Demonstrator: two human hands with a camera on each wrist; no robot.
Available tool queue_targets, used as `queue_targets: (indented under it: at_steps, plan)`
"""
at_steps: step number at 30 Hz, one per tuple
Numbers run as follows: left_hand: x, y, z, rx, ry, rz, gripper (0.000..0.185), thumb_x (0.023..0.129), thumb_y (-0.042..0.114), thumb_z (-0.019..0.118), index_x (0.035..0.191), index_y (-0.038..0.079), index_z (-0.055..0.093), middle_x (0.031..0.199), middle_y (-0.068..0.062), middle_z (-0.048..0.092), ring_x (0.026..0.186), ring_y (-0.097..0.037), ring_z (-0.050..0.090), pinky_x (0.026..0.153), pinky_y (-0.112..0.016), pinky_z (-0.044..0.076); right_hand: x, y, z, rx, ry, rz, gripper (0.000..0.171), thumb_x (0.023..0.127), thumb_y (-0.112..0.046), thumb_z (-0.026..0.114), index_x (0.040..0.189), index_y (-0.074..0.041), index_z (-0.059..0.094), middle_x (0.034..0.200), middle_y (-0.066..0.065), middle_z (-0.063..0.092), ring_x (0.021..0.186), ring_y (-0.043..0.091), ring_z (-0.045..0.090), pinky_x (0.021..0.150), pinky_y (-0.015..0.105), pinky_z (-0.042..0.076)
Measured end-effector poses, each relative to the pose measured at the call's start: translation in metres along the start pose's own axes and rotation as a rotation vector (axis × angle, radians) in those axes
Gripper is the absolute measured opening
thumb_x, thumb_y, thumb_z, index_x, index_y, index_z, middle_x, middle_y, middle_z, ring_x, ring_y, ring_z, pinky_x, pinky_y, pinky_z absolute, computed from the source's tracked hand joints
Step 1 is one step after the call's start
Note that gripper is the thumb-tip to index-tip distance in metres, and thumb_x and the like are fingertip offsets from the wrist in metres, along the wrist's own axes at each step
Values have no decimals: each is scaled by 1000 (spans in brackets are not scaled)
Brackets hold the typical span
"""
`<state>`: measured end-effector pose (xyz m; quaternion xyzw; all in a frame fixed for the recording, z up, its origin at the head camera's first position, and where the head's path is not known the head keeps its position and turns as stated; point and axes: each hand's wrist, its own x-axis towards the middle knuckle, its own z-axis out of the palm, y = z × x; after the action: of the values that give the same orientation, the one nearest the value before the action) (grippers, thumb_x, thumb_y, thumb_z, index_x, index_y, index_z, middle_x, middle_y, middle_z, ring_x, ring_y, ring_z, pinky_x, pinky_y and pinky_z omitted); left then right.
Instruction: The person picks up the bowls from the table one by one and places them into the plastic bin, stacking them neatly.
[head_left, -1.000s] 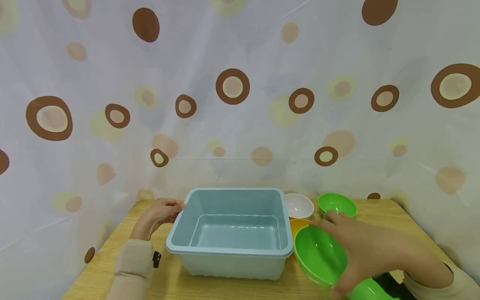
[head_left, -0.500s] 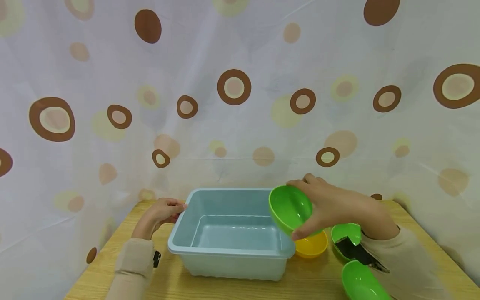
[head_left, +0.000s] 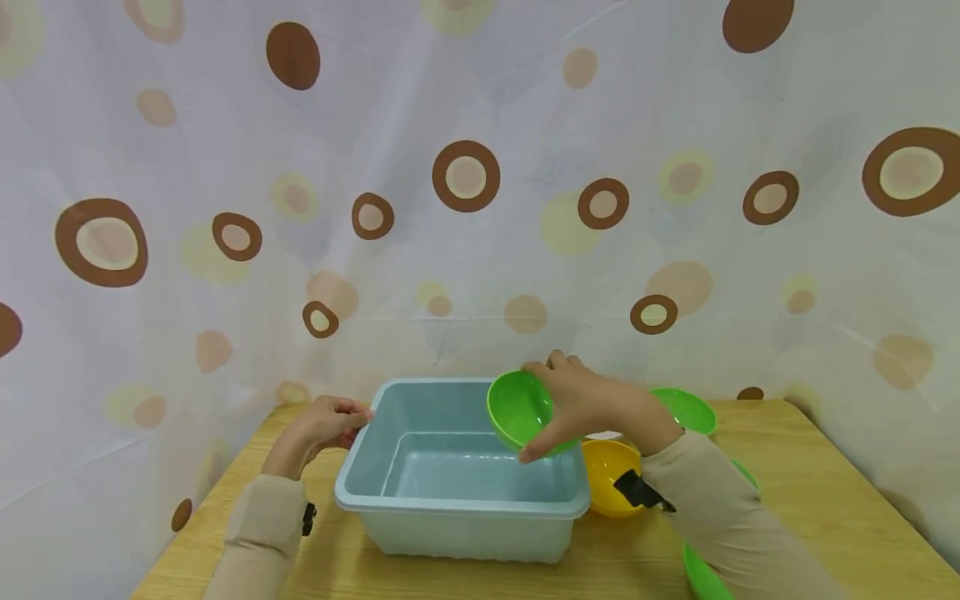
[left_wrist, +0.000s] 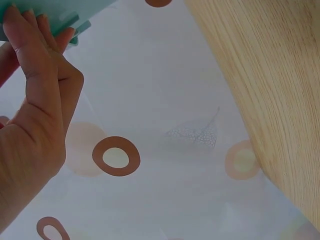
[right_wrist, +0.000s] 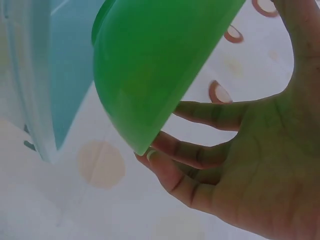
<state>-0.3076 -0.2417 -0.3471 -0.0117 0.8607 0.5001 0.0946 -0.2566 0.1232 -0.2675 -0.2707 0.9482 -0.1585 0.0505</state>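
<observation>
My right hand [head_left: 581, 408] grips a green bowl [head_left: 517, 407] by its rim, tilted, over the right part of a light blue plastic basin [head_left: 461, 505]. In the right wrist view the green bowl [right_wrist: 150, 65] shows its outside, with fingertips [right_wrist: 165, 142] at the rim. At the basin's left edge, my left hand [head_left: 327, 427] holds the rim. The left wrist view has the fingers [left_wrist: 35, 55] of that hand against the basin [left_wrist: 80, 10], whose contact is partly cut off by the frame. Nothing is seen lying inside the basin.
An orange bowl [head_left: 611, 477] stands just right of the basin. Behind it a white bowl [head_left: 603, 435] is mostly hidden. Another green bowl [head_left: 688, 408] sits farther back; two more are partly covered by the right sleeve [head_left: 720, 508]. A patterned sheet [head_left: 465, 250] hangs behind the table.
My right hand has lifted the green bowl from the right of the basin and carried it left, over the basin. The left hand has stayed at the rim.
</observation>
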Motion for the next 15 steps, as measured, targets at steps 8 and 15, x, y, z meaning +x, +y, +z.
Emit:
queue_targets:
  at_steps: [8,15]
  plan:
    - [0,1,0,18,5,-9,23,96,17,60,103,-4,65,84,-9,64,70,-17,62,69,-32,56,26,-21,-7,-119,-36,-49,108,64,-57,82,144,-1,36,124,21,43,109,34,41,88,47,47]
    - [0,1,0,12,4,-1,23,96,16,60,105,-5,64,83,-9,63,69,-17,61,68,-31,56,45,-44,-11,-108,-45,-51,111,63,-56,83,147,-4,33,134,22,38,119,37,38,95,48,43]
